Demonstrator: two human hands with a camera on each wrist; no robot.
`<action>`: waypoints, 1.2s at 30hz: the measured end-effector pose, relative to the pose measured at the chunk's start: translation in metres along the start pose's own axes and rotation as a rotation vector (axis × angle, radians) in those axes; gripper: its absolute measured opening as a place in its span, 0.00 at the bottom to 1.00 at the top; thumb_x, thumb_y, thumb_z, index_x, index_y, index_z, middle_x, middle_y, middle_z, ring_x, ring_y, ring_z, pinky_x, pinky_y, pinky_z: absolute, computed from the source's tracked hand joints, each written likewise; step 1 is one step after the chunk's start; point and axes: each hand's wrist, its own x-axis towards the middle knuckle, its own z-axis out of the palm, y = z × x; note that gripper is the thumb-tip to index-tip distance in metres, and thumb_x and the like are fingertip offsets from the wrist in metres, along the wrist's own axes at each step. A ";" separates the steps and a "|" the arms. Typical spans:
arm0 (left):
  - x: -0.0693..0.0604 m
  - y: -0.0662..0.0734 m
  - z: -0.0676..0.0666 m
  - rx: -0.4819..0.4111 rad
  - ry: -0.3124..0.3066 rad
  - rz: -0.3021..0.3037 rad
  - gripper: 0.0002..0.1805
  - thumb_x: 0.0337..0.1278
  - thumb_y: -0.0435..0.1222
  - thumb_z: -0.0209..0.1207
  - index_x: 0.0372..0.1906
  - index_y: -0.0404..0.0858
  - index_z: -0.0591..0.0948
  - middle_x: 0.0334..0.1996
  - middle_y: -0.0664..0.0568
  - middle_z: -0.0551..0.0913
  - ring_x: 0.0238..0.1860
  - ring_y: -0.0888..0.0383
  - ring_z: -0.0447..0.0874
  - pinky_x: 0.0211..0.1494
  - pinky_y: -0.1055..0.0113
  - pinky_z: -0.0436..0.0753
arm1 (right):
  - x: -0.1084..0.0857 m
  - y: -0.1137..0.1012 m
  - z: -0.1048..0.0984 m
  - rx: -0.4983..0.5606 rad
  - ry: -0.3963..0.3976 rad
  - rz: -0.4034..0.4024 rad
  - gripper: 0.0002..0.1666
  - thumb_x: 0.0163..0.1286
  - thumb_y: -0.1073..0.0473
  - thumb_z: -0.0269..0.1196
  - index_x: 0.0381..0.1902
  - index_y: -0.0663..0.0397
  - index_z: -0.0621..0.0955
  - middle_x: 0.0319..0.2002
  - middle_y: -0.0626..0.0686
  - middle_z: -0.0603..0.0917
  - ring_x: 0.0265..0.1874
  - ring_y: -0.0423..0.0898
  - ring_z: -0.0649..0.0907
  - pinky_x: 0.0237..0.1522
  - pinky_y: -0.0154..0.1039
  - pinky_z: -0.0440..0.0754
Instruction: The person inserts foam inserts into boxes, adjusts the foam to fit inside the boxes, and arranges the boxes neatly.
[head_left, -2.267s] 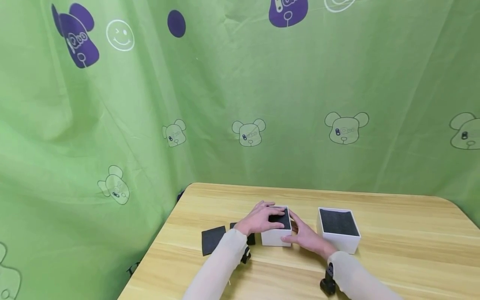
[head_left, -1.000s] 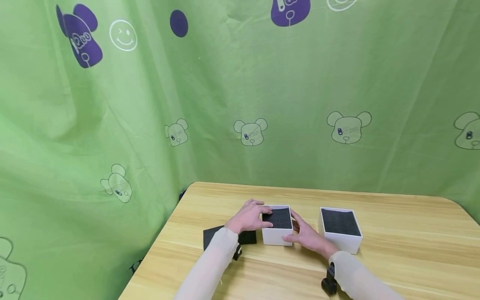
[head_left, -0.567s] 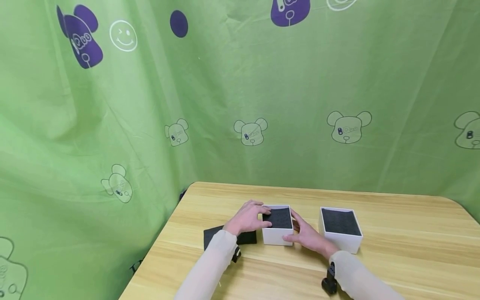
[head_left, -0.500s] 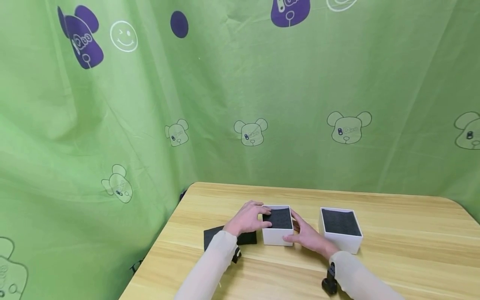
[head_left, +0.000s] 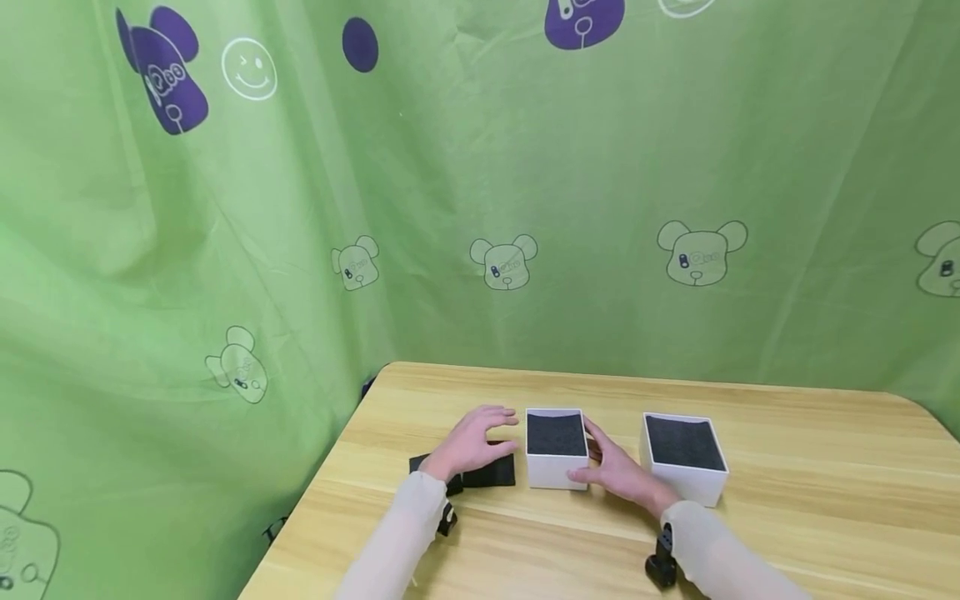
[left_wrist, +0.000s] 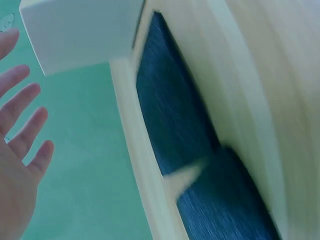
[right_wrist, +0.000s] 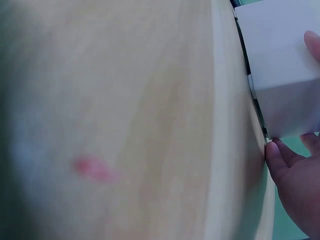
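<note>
A square white box (head_left: 557,472) with dark grey lining in its top stands mid-table. My right hand (head_left: 618,477) holds this box at its right side, thumb on the front face and fingers around the far right. In the right wrist view, the fingers of the right hand (right_wrist: 302,192) touch a corner of the white box (right_wrist: 282,62). My left hand (head_left: 468,443), fingers spread and apart from the box, hovers over two flat dark pads (head_left: 491,475). The left wrist view shows both dark pads (left_wrist: 172,100) beside the left hand (left_wrist: 17,165), which holds nothing.
A second white box (head_left: 690,483), also lined in dark grey, stands right of the right hand. Both boxes rest on a wooden table (head_left: 810,467). A green curtain (head_left: 585,325) hangs behind the table's far edge.
My left hand was over the lining in the middle box, drew back to its left rim, and now is off it, further left. My right hand keeps its hold.
</note>
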 end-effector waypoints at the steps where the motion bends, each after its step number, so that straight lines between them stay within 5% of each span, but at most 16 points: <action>1: -0.003 -0.003 -0.001 0.007 -0.015 -0.010 0.24 0.59 0.45 0.61 0.58 0.41 0.78 0.62 0.52 0.73 0.65 0.56 0.65 0.67 0.61 0.63 | 0.000 0.000 0.000 -0.003 0.001 0.001 0.64 0.55 0.56 0.72 0.74 0.60 0.41 0.71 0.69 0.47 0.66 0.67 0.60 0.65 0.56 0.57; 8: -0.022 -0.022 0.000 0.138 -0.161 -0.090 0.32 0.51 0.53 0.65 0.62 0.47 0.76 0.64 0.53 0.70 0.66 0.53 0.63 0.68 0.58 0.63 | 0.000 0.000 -0.002 -0.009 -0.001 0.010 0.64 0.55 0.56 0.72 0.75 0.60 0.41 0.72 0.69 0.46 0.66 0.66 0.60 0.66 0.56 0.56; 15: -0.031 -0.034 0.005 0.252 -0.233 -0.094 0.41 0.43 0.62 0.65 0.65 0.50 0.72 0.64 0.51 0.69 0.65 0.52 0.65 0.66 0.56 0.65 | -0.002 -0.002 -0.002 -0.008 0.003 0.012 0.64 0.55 0.56 0.72 0.75 0.59 0.41 0.72 0.69 0.46 0.66 0.66 0.59 0.66 0.56 0.56; 25: -0.030 -0.034 0.014 0.284 -0.313 -0.125 0.47 0.39 0.65 0.65 0.68 0.52 0.67 0.66 0.51 0.67 0.66 0.51 0.63 0.66 0.57 0.65 | -0.003 -0.003 -0.001 -0.003 0.001 0.015 0.64 0.55 0.56 0.72 0.75 0.59 0.41 0.71 0.69 0.46 0.65 0.67 0.60 0.65 0.57 0.57; 36: -0.030 -0.037 0.019 0.255 -0.326 -0.153 0.46 0.41 0.63 0.65 0.68 0.52 0.68 0.67 0.49 0.66 0.66 0.50 0.62 0.66 0.54 0.65 | -0.001 -0.003 0.000 0.018 -0.003 0.013 0.64 0.55 0.57 0.72 0.75 0.59 0.42 0.71 0.69 0.48 0.65 0.66 0.61 0.65 0.56 0.58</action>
